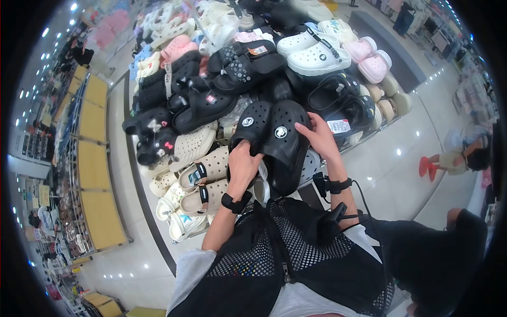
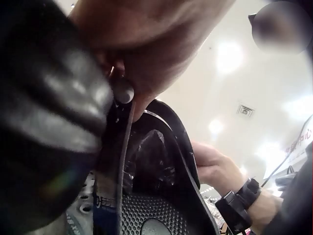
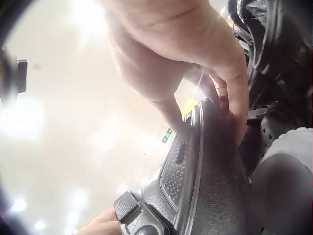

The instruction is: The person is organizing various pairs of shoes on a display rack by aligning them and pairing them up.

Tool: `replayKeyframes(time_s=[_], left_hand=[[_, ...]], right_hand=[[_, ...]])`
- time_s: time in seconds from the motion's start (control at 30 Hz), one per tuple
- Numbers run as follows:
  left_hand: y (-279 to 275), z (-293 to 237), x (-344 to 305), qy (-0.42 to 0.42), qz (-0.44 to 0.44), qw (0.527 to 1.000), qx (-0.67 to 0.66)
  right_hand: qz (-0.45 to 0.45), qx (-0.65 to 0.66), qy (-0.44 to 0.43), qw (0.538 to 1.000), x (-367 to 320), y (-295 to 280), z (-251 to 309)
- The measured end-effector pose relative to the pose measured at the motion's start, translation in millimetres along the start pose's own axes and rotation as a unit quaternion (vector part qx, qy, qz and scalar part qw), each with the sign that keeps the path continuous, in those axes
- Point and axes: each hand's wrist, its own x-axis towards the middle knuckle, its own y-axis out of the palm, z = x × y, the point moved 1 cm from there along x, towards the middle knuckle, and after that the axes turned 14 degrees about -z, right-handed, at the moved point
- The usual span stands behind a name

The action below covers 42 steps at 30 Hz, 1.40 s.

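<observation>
A pair of black clogs (image 1: pixel 288 145) with round black-and-white badges is held side by side above the shoe pile, toes pointing away from me. My left hand (image 1: pixel 245 165) grips the left clog (image 1: pixel 253 119) at its foot opening; in the left wrist view its fingers are beside the strap rivet (image 2: pixel 123 92). At the outer edge of the right clog, my right hand (image 1: pixel 321 138) has its thumb on the upper. The right wrist view shows that hand (image 3: pixel 190 58) pinching the clog between thumb and fingers, with the fingers round on the sole side (image 3: pixel 215 186).
Clogs and slides are heaped on the display: beige clogs (image 1: pixel 208 171) at left, black slides (image 1: pixel 251 63) beyond, white clogs (image 1: pixel 318 55) and pink clogs (image 1: pixel 374 61) farther back. A tagged black sandal (image 1: pixel 338 103) lies right of my hand. Yellow-panelled shelving (image 1: pixel 100 174) stands left across the aisle.
</observation>
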Motion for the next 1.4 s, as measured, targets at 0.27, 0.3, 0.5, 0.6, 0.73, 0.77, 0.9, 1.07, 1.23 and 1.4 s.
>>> replayKeyframes(time_s=[0.27,0.3,0.5,0.6,0.73,0.77,0.9,1.07,1.23,1.4], left_hand=[[-41,-24,36,0.127,-0.076,0.983,-0.109],[-45,-24,40,0.112,-0.064,0.983,-0.132],[-50,-13,63,0.128,0.002,0.982,-0.136],[-49,-7,70,0.082,0.115,0.98,-0.138],[-23,21,70,0.096,0.179,0.975,-0.091],[-16,27,68,0.104,0.19,0.972,-0.09],[-8,32,66,0.117,0.129,0.985,-0.001],[-14,15,69,0.143,0.074,0.987,0.02],[10,37,70,0.172,0.177,0.956,0.158],[0,39,65,0.114,0.191,0.966,0.132]], right_hand=[[0.053,0.212,0.113,0.969,-31,-19,26],[0.064,0.247,0.123,0.959,-34,-18,20],[0.053,0.337,0.146,0.928,-53,-5,-3],[0.06,0.348,0.165,0.921,-58,1,-17],[0.024,0.264,0.192,0.945,-72,21,-47],[0.012,0.187,0.19,0.964,-74,23,-54],[0.037,0.185,0.184,0.965,-90,10,-39],[0.044,0.144,0.175,0.973,-90,-14,-48],[0.03,0.147,0.164,0.975,-97,-46,-66],[0.01,0.168,0.193,0.967,-112,-111,-95]])
